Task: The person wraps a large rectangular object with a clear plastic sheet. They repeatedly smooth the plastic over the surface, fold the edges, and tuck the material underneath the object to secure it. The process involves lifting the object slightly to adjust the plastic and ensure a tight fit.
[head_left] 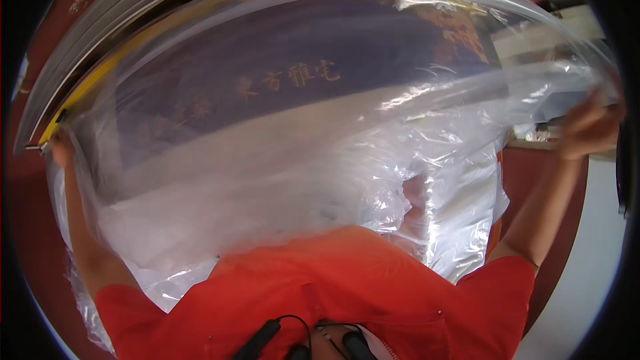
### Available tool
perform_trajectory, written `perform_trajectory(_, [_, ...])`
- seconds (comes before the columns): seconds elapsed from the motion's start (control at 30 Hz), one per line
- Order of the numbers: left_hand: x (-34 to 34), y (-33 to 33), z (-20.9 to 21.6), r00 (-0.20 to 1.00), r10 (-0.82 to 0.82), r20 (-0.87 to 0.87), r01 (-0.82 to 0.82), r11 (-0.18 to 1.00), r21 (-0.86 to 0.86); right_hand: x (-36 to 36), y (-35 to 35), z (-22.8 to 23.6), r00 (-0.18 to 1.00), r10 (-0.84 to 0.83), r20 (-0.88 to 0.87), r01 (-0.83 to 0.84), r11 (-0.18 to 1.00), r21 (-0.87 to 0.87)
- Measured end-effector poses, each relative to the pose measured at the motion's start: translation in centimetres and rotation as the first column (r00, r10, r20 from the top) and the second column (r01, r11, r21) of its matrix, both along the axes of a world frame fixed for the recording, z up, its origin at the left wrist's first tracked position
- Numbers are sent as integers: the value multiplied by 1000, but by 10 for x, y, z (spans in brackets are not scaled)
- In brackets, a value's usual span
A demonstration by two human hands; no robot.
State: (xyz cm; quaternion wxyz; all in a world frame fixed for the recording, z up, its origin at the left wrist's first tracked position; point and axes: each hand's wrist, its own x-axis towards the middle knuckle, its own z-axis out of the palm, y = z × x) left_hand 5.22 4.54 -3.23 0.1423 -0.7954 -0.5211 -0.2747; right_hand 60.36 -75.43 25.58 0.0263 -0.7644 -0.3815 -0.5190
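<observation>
A wide sheet of clear plastic film (267, 193) stretches between my two raised hands. At the far left, my left hand (61, 148) is closed on the film's edge, close to the end of a long yellow strip (100, 70). My right hand (592, 127), smeared a little by motion, grips the film's other side at the far right with its fingers curled in. Through the film shows a dark blue panel (267, 67) with gold lettering and an orange pattern at its right end. The film blurs the panel's lower part.
Long grey rails (100, 23) run along the far left edge beside the yellow strip. More crinkled clear plastic (460, 227) hangs over the reddish-brown surface (533, 173) near me. Pale boards (573, 30) lie at the far right, and light grey floor (577, 280) shows below.
</observation>
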Motion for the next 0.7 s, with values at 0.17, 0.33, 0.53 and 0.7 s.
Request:
perform_trajectory(0.17, [5,-32,21,956,30,-290,-96,972,-216,16,34,-175,848,-143,-509,-88,911,-403])
perform_trajectory(0.33, [-53,-43,21,987,-61,-146,14,952,-307,62,31,-197,664,-493,-562,240,853,-464])
perform_trajectory(0.53, [-4,-49,8,992,55,-116,-84,961,-263,175,19,-215,613,-41,-789,-348,882,-316])
perform_trajectory(0.7, [23,-113,50,984,176,8,-166,943,-287,-1,238,-162,-46,284,-958,-255,924,286])
